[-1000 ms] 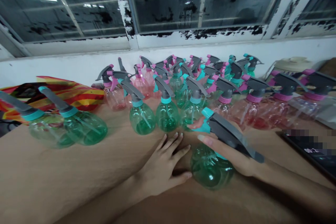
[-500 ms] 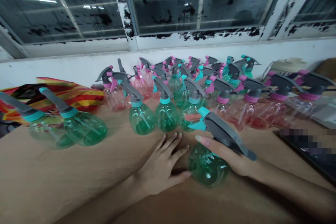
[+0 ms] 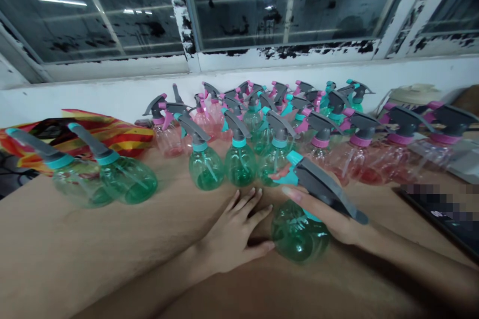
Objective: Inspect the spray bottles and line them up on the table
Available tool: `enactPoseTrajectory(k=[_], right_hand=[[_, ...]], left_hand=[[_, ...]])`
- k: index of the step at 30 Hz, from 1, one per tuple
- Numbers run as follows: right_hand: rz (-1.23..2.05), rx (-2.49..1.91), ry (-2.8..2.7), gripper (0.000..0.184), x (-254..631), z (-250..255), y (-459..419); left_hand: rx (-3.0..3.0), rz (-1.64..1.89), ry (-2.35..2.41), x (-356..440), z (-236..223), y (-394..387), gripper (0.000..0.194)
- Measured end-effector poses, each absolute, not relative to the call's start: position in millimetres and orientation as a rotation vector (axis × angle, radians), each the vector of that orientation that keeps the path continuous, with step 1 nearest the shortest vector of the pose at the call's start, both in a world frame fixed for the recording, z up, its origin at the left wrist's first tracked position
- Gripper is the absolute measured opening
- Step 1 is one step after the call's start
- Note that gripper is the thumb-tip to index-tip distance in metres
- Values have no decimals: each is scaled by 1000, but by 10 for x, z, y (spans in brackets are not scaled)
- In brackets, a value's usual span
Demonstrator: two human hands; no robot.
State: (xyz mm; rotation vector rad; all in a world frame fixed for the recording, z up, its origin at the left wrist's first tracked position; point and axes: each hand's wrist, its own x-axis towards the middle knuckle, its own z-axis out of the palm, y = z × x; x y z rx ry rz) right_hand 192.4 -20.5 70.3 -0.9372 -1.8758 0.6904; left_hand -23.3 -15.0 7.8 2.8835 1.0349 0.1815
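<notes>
A green spray bottle (image 3: 299, 233) with a grey and teal trigger head stands on the brown table (image 3: 93, 249) near me. My right hand (image 3: 329, 219) is wrapped round its neck and trigger head, a finger on the teal trigger. My left hand (image 3: 234, 232) lies flat on the table just left of the bottle, fingers spread, the thumb close to the bottle's base. A row of three green bottles (image 3: 239, 162) stands right behind my hands.
Several pink and green spray bottles (image 3: 299, 104) crowd the back of the table under the window. Two green bottles (image 3: 123, 177) stand at the left by a striped red and yellow bag (image 3: 112, 134). A dark device (image 3: 441, 219) lies at the right.
The held bottle shifted slightly away from me and back while my right hand kept its grip. My left hand stayed flat in place.
</notes>
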Motion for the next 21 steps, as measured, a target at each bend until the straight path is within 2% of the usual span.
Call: enactPoseTrajectory(k=[5,12,17,21], right_hand=[[691,-1030,-1910,16,1911,753,-230],[775,-937,-1904,15,1928,739,-223],[822,-728,-1862,32,1995,591,-148],[773,-821,-1873,35,2073,431,-133]], left_hand=[[2877,150,1053,-223,93,-148,66],[2868,169,1057,-216,90,-147,67],[2859,205,1056,-214,70,-149,67],[2868,249,1043,-222,48,-152,66]])
